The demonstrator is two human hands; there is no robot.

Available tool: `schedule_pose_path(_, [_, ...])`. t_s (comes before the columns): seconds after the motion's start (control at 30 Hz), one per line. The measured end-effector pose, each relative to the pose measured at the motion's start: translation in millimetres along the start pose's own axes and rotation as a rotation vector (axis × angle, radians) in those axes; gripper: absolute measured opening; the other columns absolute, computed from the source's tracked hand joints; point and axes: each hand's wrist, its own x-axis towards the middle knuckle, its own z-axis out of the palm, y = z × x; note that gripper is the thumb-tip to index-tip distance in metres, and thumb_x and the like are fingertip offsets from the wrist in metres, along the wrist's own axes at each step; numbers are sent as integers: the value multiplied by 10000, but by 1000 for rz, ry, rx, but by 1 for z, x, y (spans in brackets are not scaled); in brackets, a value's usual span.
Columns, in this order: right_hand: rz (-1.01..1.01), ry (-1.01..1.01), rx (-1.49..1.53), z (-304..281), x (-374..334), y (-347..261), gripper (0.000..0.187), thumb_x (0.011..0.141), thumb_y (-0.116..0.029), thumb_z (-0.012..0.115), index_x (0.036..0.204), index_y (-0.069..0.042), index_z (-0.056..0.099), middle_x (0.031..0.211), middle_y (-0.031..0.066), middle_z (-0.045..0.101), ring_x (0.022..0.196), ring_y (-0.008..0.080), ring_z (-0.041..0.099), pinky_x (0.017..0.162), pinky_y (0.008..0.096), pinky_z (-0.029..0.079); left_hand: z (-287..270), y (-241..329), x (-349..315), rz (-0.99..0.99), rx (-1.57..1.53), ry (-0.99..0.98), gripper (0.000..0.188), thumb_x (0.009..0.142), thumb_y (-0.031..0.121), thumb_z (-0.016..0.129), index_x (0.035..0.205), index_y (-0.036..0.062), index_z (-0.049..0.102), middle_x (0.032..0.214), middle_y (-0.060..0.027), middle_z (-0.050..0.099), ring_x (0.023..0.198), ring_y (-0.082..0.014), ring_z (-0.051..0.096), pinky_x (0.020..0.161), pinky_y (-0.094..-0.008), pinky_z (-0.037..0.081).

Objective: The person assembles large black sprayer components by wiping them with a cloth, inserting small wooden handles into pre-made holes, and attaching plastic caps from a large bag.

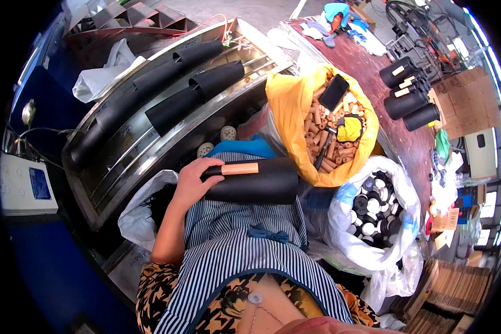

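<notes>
Across my lap lies a black cylinder point(261, 186), its wide end to the right. My left hand point(193, 181) is closed at its left end, fingers and thumb around a dark narrow part there. Along the cylinder's upper side, beside the fingertips, runs a short light wooden piece point(240, 168). My right hand does not show; only a patterned sleeve appears at the lower right. A yellow sack point(286, 92) of wooden tubes stands right of the cylinder, with a hammer point(324, 147), a black phone point(334, 92) and a yellow-and-black tape measure point(350, 128) on top.
Beyond my lap at the left, a metal trough point(89, 209) carries several black cylinders point(175, 108) on rods. A white sack point(339, 206) of black and white caps stands at the right. More black cylinders point(406, 103) lie on the red table point(373, 72). Stacked cardboard point(451, 286) is lower right.
</notes>
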Motion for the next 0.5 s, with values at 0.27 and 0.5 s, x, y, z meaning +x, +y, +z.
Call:
schedule_pose_path(0.27, [51, 44, -2, 0, 7, -10, 435, 857, -325, 625, 1244, -134, 574, 1164, 177, 607, 1093, 356, 564, 839, 537, 482, -6, -8, -8, -6, -45, 28, 338, 741, 177, 766, 1058, 104, 672, 1039, -66, 692, 971, -268, 643, 865, -355, 508])
schedule_pose_path(0.5, [164, 46, 76, 37, -18, -7, 496, 843, -333, 649, 1295, -155, 552, 1206, 174, 590, 1144, 357, 545, 855, 547, 475, 2, -7, -2, -4, -54, -3, 353, 705, 71, 772, 1042, 70, 669, 976, -93, 670, 930, -263, 645, 825, -335, 499])
